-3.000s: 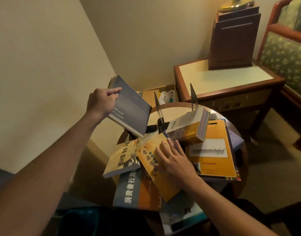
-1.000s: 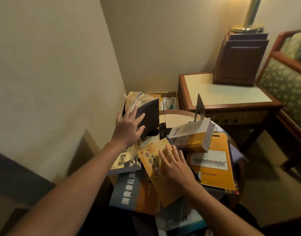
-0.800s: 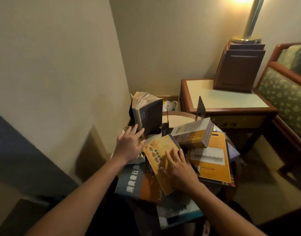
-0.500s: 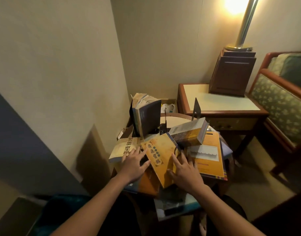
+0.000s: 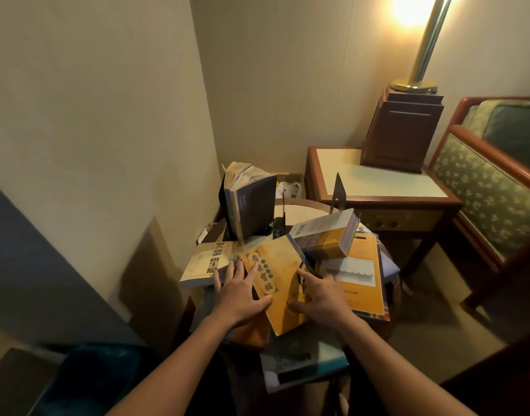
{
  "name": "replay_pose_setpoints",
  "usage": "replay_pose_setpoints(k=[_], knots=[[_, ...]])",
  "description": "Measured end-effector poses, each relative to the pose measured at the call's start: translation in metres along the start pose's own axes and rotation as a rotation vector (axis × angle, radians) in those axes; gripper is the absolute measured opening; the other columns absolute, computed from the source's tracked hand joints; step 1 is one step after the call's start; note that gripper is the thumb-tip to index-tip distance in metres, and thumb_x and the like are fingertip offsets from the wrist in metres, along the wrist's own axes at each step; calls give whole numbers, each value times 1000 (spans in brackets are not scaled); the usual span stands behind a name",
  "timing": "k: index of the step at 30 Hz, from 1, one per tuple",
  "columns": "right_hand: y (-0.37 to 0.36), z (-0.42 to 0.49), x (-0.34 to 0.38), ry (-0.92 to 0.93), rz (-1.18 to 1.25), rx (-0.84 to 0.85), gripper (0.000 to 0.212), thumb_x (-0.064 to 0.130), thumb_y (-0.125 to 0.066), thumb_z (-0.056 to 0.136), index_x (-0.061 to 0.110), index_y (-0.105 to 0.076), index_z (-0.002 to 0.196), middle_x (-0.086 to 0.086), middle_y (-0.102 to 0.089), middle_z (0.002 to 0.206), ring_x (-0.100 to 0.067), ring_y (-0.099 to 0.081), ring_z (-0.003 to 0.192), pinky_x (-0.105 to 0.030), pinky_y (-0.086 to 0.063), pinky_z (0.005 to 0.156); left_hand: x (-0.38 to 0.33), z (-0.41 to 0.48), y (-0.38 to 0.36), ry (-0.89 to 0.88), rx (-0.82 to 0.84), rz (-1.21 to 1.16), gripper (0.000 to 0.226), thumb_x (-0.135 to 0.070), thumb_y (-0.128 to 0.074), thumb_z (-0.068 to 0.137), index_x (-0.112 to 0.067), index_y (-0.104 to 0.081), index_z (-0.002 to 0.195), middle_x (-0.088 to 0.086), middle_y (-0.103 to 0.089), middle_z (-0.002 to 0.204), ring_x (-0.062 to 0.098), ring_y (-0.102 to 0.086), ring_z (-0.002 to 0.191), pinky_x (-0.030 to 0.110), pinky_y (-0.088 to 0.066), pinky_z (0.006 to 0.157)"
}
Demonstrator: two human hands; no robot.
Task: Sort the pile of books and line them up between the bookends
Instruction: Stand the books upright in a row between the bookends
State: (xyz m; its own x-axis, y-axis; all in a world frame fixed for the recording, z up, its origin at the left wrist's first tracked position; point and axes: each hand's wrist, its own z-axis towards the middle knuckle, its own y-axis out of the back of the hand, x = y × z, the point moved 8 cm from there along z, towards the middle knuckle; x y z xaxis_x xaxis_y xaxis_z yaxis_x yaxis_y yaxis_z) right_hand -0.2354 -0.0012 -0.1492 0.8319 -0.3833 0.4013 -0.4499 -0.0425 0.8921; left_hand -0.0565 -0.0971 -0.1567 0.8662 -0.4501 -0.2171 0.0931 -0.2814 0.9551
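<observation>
Books: one dark book (image 5: 254, 205) upright by two bookends (image 5: 338, 195); both hands (image 5: 242, 295) spread flat on yellow book (image 5: 275, 274).

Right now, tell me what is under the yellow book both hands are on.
The yellow book lies on a pile: an orange-covered book pokes out at its near left edge, beneath the left hand. The right hand covers its right edge. The rest beneath is hidden.

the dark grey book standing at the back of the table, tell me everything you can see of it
The dark grey book is a thick paperback with a matte dark cover and a paler spine facing the camera. It stands upright on its bottom edge at the round table's far left, beside the left bookend. Its yellowed pages fan open at the top. Neither hand touches it.
</observation>
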Motion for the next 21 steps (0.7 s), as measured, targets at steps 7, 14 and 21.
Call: replay_pose_setpoints(k=[7, 14, 21], knots=[[8, 5, 7, 23, 262, 137, 87, 33, -79, 85, 41, -28, 155, -7, -42, 144, -27, -45, 133, -37, -50, 102, 1, 2, -4, -8, 9, -1, 95, -78, -48, 84, -36, -7, 159, 5, 5, 168, 30, 12, 153, 60, 13, 117], [15, -6, 11, -33, 862, 260, 82, 10, -67, 94, 40, -23, 157, -3, -51, 126, -25, -64, 108, -40, -61, 87, -8, -1, -2, -52, -29, -53, 86, -78, -33, 88, -33, -15, 159, -1, -4, 168, 28, 8, 154, 60, 14, 119], [42, -15, 14, 53, 1107, 237, 69, 7, -59, 98, 45, -36, 150, -5, -48, 142, -28, -59, 119, -44, -59, 91, -22, -12, 19, -31, -153, -543, 84, -74, -37, 87, -29, -25, 157, 1, -4, 168, 25, -1, 154, 55, -11, 123]])
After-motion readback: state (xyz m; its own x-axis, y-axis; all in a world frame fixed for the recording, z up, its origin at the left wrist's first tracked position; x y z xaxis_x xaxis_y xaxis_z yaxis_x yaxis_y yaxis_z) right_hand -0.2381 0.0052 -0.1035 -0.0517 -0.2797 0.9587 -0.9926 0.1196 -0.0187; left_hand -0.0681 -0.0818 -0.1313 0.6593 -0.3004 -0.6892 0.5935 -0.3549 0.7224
